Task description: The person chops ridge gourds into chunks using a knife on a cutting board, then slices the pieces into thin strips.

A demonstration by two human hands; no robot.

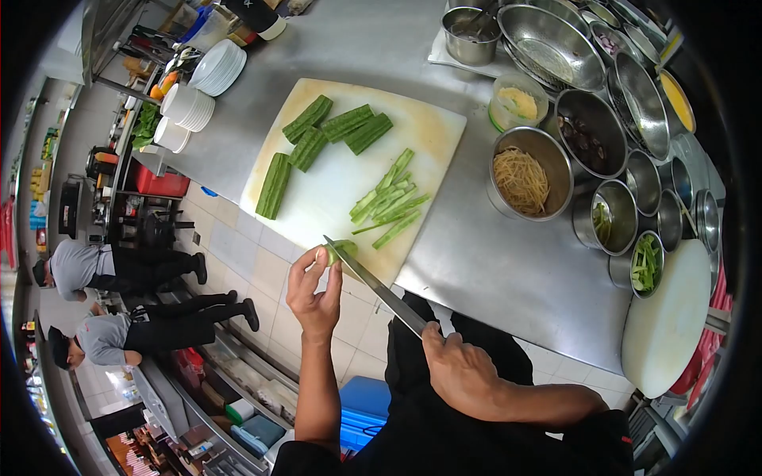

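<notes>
My left hand (315,291) pinches a short piece of green gourd (342,252) between thumb and fingers, at the near edge of the white cutting board (317,186). My right hand (463,373) is wrapped around the handle of a kitchen knife (389,297). Its blade points up and left, with the tip end against the held piece. Farther in on the board lie several thick gourd sections (274,186) with ridged green skin. Closer to my hands, cut green strips (387,197) form a loose pile. Fingers hide part of the held piece.
Right of the board stand a pot of pale yellow shreds (520,181), a tub of yellow paste (517,103) and several steel bowls (591,131). A round white board (667,317) leans at the right edge. Stacked white bowls (187,107) stand at left. Two people (103,266) work beyond.
</notes>
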